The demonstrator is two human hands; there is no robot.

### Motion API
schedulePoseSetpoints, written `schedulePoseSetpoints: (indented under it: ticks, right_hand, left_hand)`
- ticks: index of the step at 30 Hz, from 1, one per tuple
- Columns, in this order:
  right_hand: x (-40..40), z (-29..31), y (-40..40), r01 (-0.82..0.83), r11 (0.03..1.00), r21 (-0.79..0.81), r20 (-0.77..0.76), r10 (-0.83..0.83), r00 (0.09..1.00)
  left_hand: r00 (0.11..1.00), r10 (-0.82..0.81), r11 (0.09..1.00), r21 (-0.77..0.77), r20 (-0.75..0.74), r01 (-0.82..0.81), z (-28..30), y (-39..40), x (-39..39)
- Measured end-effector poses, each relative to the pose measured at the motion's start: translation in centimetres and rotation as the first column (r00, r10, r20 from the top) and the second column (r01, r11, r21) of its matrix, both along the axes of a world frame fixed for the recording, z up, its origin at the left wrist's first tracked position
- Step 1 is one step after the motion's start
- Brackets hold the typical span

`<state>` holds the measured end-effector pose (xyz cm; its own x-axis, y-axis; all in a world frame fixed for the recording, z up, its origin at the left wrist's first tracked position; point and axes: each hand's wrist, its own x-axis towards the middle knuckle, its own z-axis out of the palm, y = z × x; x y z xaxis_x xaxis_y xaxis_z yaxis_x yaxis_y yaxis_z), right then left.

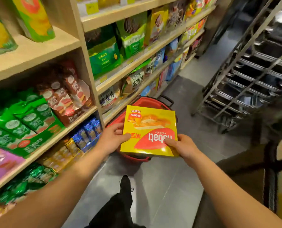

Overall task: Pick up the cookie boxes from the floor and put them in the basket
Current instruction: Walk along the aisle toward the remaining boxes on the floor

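Observation:
A flat yellow cookie box (151, 127) with a red label is held level in the air, right over a red shopping basket (142, 102) that stands on the grey floor. My left hand (113, 137) grips the box's near left edge, thumb on top. My right hand (180, 145) grips the near right corner, thumb lying on the red label. The box hides most of the basket's inside, so its contents cannot be seen. A black handle (167, 98) sticks up at the basket's far side.
Wooden store shelves (43, 45) packed with snack bags and boxes run along the left. A metal tray rack (245, 76) stands at the right. My black shoe (126, 185) is on the floor below the basket. A dark stand (270, 170) is at the near right.

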<state>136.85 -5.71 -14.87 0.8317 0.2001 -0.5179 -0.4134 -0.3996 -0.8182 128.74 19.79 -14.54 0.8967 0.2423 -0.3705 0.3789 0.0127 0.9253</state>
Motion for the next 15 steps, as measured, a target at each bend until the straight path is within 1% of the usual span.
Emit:
schedulePoseSetpoints:
  ticks: [3,5,11,13,15]
  right_hand:
    - [4.0,-2.0,0.0,-0.008,0.999,-0.043,-0.098,0.004,0.995]
    - [7.8,-3.3,0.2,-0.015,0.998,-0.065,-0.152,0.005,0.988]
    - [16.4,-6.4,0.7,-0.06,0.99,-0.128,-0.231,0.029,0.972]
    - [19.5,-7.8,0.7,-0.094,0.988,-0.126,-0.283,0.056,0.958]
    - [22.5,-9.6,0.4,-0.154,0.979,-0.134,-0.317,0.104,0.943]
  left_hand:
    - [0.994,0.03,0.998,-0.06,-0.109,-0.036,-2.4,0.2,3.8]
    - [0.989,0.015,0.998,-0.059,-0.146,-0.024,-4.1,0.4,7.6]
    - [0.971,0.026,0.995,-0.085,-0.238,-0.047,-7.5,-0.4,15.5]
    - [0.955,0.047,0.993,-0.088,-0.292,-0.076,-9.3,-0.8,17.5]
    - [0.936,0.114,0.986,-0.08,-0.334,-0.149,-11.5,-1.8,19.5]
